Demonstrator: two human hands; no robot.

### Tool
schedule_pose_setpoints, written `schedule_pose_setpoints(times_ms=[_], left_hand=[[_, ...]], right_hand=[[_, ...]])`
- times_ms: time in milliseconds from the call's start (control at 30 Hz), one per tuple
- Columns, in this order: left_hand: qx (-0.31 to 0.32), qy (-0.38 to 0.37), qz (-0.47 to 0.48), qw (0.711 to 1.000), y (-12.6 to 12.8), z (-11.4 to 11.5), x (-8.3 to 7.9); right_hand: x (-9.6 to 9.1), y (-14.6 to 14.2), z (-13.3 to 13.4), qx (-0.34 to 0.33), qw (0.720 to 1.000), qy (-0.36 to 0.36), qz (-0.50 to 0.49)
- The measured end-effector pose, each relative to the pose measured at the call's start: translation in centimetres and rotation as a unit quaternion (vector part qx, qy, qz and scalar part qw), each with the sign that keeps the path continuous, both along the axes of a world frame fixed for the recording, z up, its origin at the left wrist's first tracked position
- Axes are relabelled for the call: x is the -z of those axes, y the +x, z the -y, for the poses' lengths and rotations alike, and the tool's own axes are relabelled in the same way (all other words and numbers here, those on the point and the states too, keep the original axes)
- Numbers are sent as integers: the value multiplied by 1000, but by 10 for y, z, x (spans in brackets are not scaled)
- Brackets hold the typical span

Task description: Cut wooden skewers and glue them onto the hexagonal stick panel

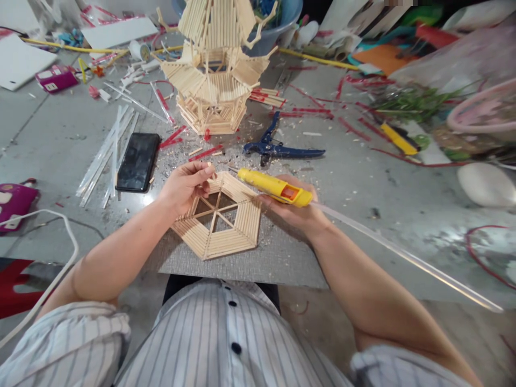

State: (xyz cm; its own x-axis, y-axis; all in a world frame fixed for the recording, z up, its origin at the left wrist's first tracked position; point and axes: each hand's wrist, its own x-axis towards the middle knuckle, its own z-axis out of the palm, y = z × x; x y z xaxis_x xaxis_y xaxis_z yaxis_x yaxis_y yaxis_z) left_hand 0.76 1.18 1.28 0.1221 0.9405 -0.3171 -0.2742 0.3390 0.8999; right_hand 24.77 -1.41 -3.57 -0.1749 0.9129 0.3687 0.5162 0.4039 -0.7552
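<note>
Work piece: a hexagonal stick frame [229, 244] lies flat on the grey table [355, 188] near its front edge, directly before me. I judge that placement deliberate: flat, it needs no hand to prop it, and both hands reach it without stretching. Its spokes meet at the centre, with open gaps between them.

My left hand [186, 185] is over the frame's far left side, thumb and fingertips closed on what appears to be a short pale stick [214, 175]. The pinch leaves the end of the piece exposed, presumably to keep skin clear of glue. Whether this hand also rests on the frame I cannot tell.

My right hand [296, 209] is wrapped from below around a yellow glue gun [274, 185], held above the frame's far right side. Its nozzle [233, 169] points left towards the pinched piece, apart from it. The trigger is hidden; I cannot tell whether it is pressed. A long clear glue stick [403, 252] trails from the rear, passing outside my right forearm, likely so it does not foul the arm.

Pose: both forearms angle inward, elbows wide. Blue cutters [282, 149] and a phone [138, 161] lie just beyond, apparently set aside within reach.
</note>
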Motion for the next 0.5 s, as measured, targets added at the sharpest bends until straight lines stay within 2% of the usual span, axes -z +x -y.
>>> schedule_pose_setpoints(times_ms=[167, 500], left_hand=[[-10, 1, -5, 1000, 1, 0, -1], [-18, 2, -24, 1000, 0, -2, 0]], right_hand=[[-2, -1, 2, 1, 1000, -31, 0], [-3, -1, 0, -14, 1000, -7, 13]])
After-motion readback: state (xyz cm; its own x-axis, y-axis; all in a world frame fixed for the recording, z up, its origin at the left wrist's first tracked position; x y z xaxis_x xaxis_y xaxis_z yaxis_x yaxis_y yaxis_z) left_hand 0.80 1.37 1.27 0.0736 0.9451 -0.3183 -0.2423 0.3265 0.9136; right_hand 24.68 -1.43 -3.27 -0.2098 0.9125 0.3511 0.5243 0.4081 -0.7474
